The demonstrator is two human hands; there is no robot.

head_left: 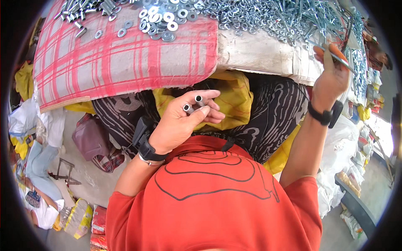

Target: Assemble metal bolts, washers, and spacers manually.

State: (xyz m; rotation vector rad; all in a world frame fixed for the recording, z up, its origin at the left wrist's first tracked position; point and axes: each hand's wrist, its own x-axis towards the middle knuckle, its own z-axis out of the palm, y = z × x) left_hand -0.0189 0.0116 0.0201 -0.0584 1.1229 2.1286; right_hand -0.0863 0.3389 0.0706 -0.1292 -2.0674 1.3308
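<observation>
My left hand [178, 119] is closed around two short metal sleeves [187, 108], their hollow round ends facing up between the fingers. It is held over my lap, just off the table's near edge. At the right end of the table, my right hand [333, 77] is raised with its fingers pinched on a long thin metal rod [341, 62], which looks like a bolt. Something orange shows at its fingertips, too blurred to name. Beyond that hand lies a heap of long thin bolts [307, 19].
On the table, a red-and-white checked cloth [125, 62] carries loose flat washers [168, 17] and more metal sleeves [80, 31]. Small rings [259, 23] spread across the middle. A yellow sack [234, 98] hangs below the edge. At left are a purple bag [90, 136] and another person's legs [39, 167].
</observation>
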